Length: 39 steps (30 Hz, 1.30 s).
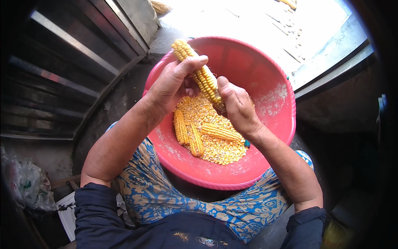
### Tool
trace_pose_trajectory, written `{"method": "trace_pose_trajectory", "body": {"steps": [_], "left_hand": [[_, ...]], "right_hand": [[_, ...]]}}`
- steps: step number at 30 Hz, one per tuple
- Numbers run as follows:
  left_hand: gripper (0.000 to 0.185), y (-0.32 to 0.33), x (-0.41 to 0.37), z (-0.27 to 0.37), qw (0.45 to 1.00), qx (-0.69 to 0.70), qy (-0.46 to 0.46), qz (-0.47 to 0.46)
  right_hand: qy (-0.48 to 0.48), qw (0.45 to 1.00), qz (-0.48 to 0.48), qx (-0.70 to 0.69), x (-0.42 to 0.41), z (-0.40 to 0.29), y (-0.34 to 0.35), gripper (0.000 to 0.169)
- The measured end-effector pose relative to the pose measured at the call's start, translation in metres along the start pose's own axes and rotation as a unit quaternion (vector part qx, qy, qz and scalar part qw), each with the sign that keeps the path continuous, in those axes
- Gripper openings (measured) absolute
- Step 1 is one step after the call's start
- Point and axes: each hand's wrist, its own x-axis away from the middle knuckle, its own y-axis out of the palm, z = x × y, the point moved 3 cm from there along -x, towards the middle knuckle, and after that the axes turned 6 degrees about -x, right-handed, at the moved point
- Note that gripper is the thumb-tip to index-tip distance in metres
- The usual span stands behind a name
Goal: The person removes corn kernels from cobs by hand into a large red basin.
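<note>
My left hand (182,79) grips the middle of an ear of corn (205,79), its thumb lying across the kernels. The ear slants above a big red plastic basin (264,65). At the ear's lower end, my right hand (238,104) holds on, thumb pressed to its side, where some kernels look gone and pale cob shows. Loose yellow kernels (224,152) cover the basin's bottom. On them rest an ear at the left (181,126), another beside it (196,140) and a third lying crosswise (220,132). A small green object (247,143) is partly hidden by my right arm.
A ribbed metal door or panel (68,62) stands at the left. Clear plastic bags (29,183) lie at the lower left, near a white object (67,214). The basin sits between my knees. Beyond it is bright floor, with broom-like bristles (161,7) at the top.
</note>
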Motion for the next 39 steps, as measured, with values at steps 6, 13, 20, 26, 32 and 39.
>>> {"method": "trace_pose_trajectory", "body": {"steps": [6, 13, 20, 26, 32, 39], "left_hand": [[0.026, 0.004, 0.003, 0.003, 1.000, 0.020, -0.010, 0.020], [0.030, 0.003, 0.005, 0.006, 0.996, 0.031, 0.019, 0.080], [0.029, -0.003, 0.002, 0.003, 0.998, 0.027, 0.013, 0.057], [0.029, -0.003, 0.000, -0.002, 0.999, 0.006, -0.008, 0.032], [0.029, 0.001, 0.004, 0.005, 0.996, 0.036, 0.021, 0.073], [0.030, -0.004, 0.000, 0.002, 0.996, 0.022, 0.022, 0.082]], "right_hand": [[0.109, 0.979, -0.027, -0.168, 0.000, -0.002, -0.005, 0.041], [0.085, 0.990, -0.057, -0.094, 0.000, -0.014, -0.001, 0.034], [0.057, 0.993, -0.040, -0.095, -0.001, -0.005, -0.006, 0.035], [0.109, 0.987, -0.049, -0.109, -0.002, -0.010, -0.004, 0.038], [0.087, 0.982, -0.109, -0.125, -0.001, -0.020, -0.011, 0.044], [0.081, 0.987, -0.067, -0.118, -0.002, -0.009, -0.008, 0.030]]}}
